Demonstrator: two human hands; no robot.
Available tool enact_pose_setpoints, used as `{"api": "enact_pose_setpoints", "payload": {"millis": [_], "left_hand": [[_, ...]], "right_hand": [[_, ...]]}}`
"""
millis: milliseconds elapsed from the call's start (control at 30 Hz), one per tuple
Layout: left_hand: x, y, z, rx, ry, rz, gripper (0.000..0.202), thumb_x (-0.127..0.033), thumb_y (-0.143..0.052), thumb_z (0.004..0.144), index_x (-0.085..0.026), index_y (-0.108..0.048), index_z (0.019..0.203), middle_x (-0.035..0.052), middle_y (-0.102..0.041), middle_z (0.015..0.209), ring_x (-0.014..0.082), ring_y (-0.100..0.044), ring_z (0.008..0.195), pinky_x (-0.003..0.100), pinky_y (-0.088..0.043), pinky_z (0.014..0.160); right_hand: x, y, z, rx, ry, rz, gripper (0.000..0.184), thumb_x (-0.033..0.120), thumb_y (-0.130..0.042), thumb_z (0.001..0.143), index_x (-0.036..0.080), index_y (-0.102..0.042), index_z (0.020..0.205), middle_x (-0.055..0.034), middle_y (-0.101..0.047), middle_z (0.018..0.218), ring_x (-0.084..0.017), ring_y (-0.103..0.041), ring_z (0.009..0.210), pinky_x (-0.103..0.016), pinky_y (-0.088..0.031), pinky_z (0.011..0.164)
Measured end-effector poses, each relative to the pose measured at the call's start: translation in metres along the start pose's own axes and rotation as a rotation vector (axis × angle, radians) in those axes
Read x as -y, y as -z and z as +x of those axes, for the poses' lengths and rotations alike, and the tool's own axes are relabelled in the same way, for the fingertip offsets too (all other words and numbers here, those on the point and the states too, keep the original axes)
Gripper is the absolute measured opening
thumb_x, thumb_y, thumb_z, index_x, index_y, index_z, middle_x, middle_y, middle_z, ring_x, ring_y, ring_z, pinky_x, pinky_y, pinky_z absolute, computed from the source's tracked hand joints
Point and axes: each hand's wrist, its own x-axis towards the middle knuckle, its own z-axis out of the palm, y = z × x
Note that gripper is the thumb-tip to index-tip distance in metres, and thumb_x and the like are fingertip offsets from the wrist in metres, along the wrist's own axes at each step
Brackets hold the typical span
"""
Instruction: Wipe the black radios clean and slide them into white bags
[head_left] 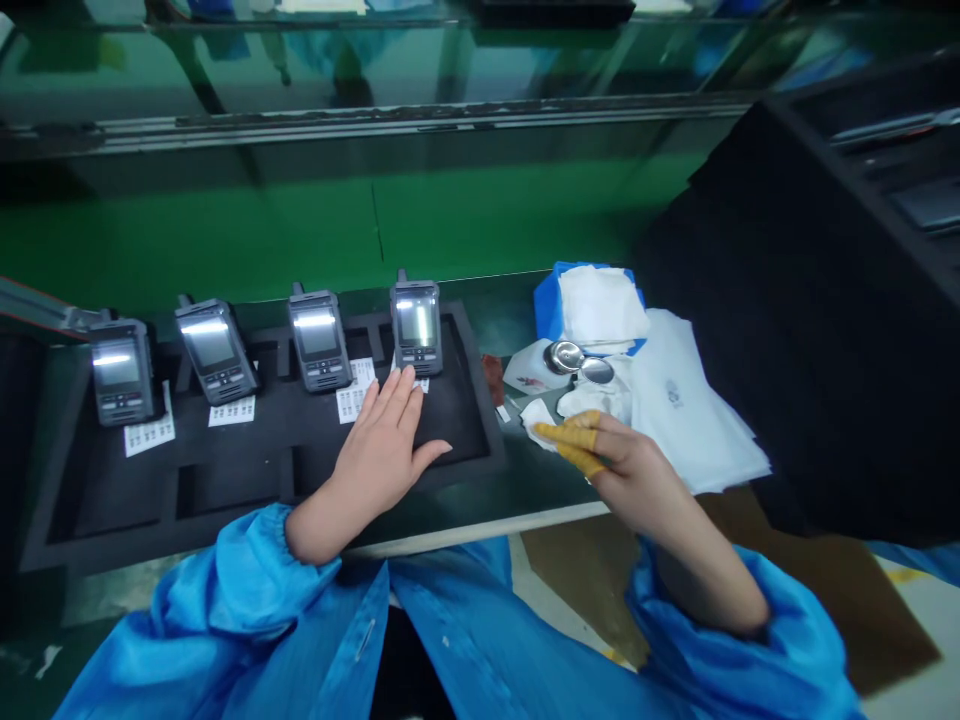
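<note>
My left hand lies with its fingers stretched out, fingertips at the lower edge of the rightmost handheld radio. This radio has a stubby antenna, a screen and keys. Beside it in the black foam tray lean more such radios, at the left a tilted one, each by a white label sheet. My right hand, with yellow finger cots on some fingers, pinches a small white wipe over the bench. Whether my left fingertips press on the radio, I cannot tell.
Right of the tray stand a blue box of white wipes, a metal-topped bottle and crumpled wipes. A stack of white bags lies beyond. Large black foam sheets lean at the right. A green panel closes the back.
</note>
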Motion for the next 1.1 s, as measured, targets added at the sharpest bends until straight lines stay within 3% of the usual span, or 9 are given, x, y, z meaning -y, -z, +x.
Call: {"api": "enact_pose_setpoints", "payload": {"millis": [133, 300, 367, 500, 600, 700, 800, 933, 1100], "left_hand": [[-0.002, 0.0, 0.0, 0.007, 0.013, 0.004, 0.064, -0.051, -0.046, 0.094, -0.003, -0.05, 0.135, 0.0255, -0.04, 0.149, 0.0336, -0.035, 0.142, 0.054, -0.031, 0.116], [-0.003, 0.003, 0.002, -0.01, 0.012, 0.052, 0.063, -0.052, -0.046, 0.094, -0.002, -0.052, 0.132, 0.0244, -0.043, 0.147, 0.0323, -0.04, 0.139, 0.052, -0.033, 0.115], [-0.004, 0.007, 0.0, -0.024, -0.004, 0.073, 0.062, -0.051, -0.045, 0.094, -0.002, -0.052, 0.132, 0.0244, -0.047, 0.145, 0.032, -0.042, 0.138, 0.052, -0.035, 0.114], [-0.005, 0.016, -0.01, -0.123, -0.052, 0.094, 0.056, -0.046, -0.04, 0.097, -0.003, -0.053, 0.13, 0.0259, -0.052, 0.14, 0.0335, -0.048, 0.134, 0.055, -0.035, 0.112], [-0.003, 0.019, -0.017, -0.215, -0.097, 0.067, 0.055, -0.048, -0.034, 0.098, -0.009, -0.048, 0.134, 0.0248, -0.054, 0.138, 0.0352, -0.052, 0.13, 0.06, -0.032, 0.112], [0.001, 0.022, -0.022, -0.255, -0.149, 0.037, 0.053, -0.047, -0.034, 0.098, -0.014, -0.043, 0.138, 0.0236, -0.056, 0.136, 0.0361, -0.054, 0.127, 0.062, -0.031, 0.111], [0.003, 0.025, -0.031, -0.256, -0.152, 0.025, 0.052, -0.045, -0.036, 0.098, -0.015, -0.042, 0.14, 0.024, -0.057, 0.135, 0.0368, -0.054, 0.127, 0.062, -0.029, 0.111], [0.007, 0.027, -0.041, -0.276, -0.11, 0.029, 0.058, -0.051, -0.03, 0.098, -0.01, -0.047, 0.135, 0.0262, -0.057, 0.133, 0.0381, -0.055, 0.125, 0.062, -0.027, 0.112], [0.009, 0.027, -0.042, -0.274, -0.121, 0.01, 0.058, -0.052, -0.031, 0.097, -0.011, -0.051, 0.131, 0.0252, -0.059, 0.132, 0.0382, -0.056, 0.124, 0.062, -0.027, 0.112]], "right_hand": [[-0.033, -0.015, -0.037, -0.033, -0.105, -0.232, 0.024, 0.014, -0.048, 0.071, 0.025, -0.065, 0.057, -0.0056, -0.058, 0.063, -0.019, -0.056, 0.054, -0.032, -0.044, 0.048], [-0.048, -0.041, -0.048, -0.148, -0.083, -0.32, 0.021, 0.022, -0.051, 0.074, 0.025, -0.072, 0.07, -0.009, -0.064, 0.07, -0.025, -0.062, 0.066, -0.04, -0.053, 0.058], [-0.047, -0.029, -0.045, -0.228, -0.115, -0.249, 0.02, 0.032, -0.055, 0.079, 0.026, -0.074, 0.082, -0.0085, -0.068, 0.08, -0.025, -0.064, 0.073, -0.04, -0.053, 0.062], [-0.049, 0.026, -0.021, -0.569, -0.348, -0.263, 0.027, 0.044, -0.06, 0.081, 0.024, -0.074, 0.093, -0.0093, -0.067, 0.081, -0.024, -0.06, 0.074, -0.04, -0.048, 0.067], [-0.068, 0.055, 0.01, -0.638, -0.513, -0.229, 0.03, 0.041, -0.062, 0.082, 0.016, -0.072, 0.096, -0.0107, -0.067, 0.087, -0.021, -0.061, 0.08, -0.042, -0.049, 0.076], [-0.099, 0.06, 0.037, -0.596, -0.56, -0.159, 0.032, 0.041, -0.055, 0.092, 0.018, -0.061, 0.113, -0.0065, -0.063, 0.116, -0.017, -0.061, 0.1, -0.038, -0.054, 0.088], [-0.118, 0.054, 0.05, -0.618, -0.647, -0.071, 0.038, 0.04, -0.056, 0.091, 0.019, -0.056, 0.122, -0.0076, -0.059, 0.125, -0.019, -0.06, 0.108, -0.042, -0.053, 0.092], [-0.122, 0.053, 0.051, -0.617, -0.79, 0.105, 0.036, 0.04, -0.055, 0.092, 0.019, -0.058, 0.121, -0.0081, -0.059, 0.125, -0.019, -0.06, 0.107, -0.041, -0.053, 0.092], [-0.112, 0.07, 0.039, -0.665, -0.838, 0.366, 0.038, 0.041, -0.056, 0.091, 0.019, -0.057, 0.123, -0.0081, -0.059, 0.126, -0.019, -0.06, 0.108, -0.041, -0.053, 0.092]]}}
